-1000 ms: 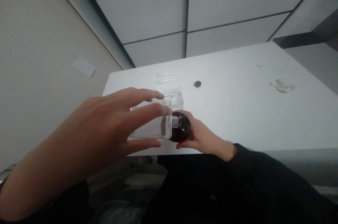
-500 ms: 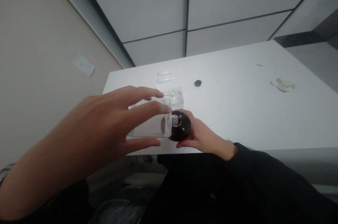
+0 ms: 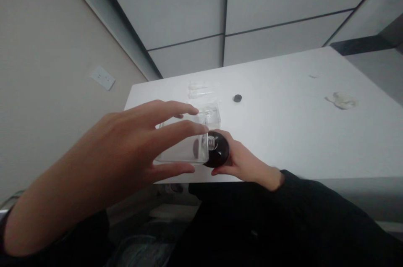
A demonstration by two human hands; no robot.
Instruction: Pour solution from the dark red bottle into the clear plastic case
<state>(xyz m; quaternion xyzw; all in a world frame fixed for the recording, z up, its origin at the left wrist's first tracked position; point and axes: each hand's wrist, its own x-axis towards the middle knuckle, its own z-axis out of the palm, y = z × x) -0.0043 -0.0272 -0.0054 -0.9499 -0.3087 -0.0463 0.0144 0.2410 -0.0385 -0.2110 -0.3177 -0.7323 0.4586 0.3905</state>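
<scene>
My left hand (image 3: pixel 135 141) grips a clear rectangular container (image 3: pixel 179 151) from above, with fingers and thumb along its sides. The container is held tilted, one end facing the bottle. My right hand (image 3: pixel 245 160) is wrapped around a dark brown bottle (image 3: pixel 221 151) with an uncapped, clear threaded neck pointing toward the container. The neck is at the container's edge; whether they touch I cannot tell. Any liquid passing between them is not visible. Beyond my hands stands another clear box (image 3: pixel 215 123) with something transparent in it.
A small dark cap (image 3: pixel 237 98) lies on the white table (image 3: pixel 277 132). Behind the clear box are several transparent slim pieces (image 3: pixel 201 92). A crumpled whitish piece (image 3: pixel 342 101) and a small scrap (image 3: pixel 313 76) lie at the right. White panels border the table's far side.
The whole view has shifted slightly. Both hands keep their holds on the container and the bottle, which stay in nearly the same positions relative to each other.
</scene>
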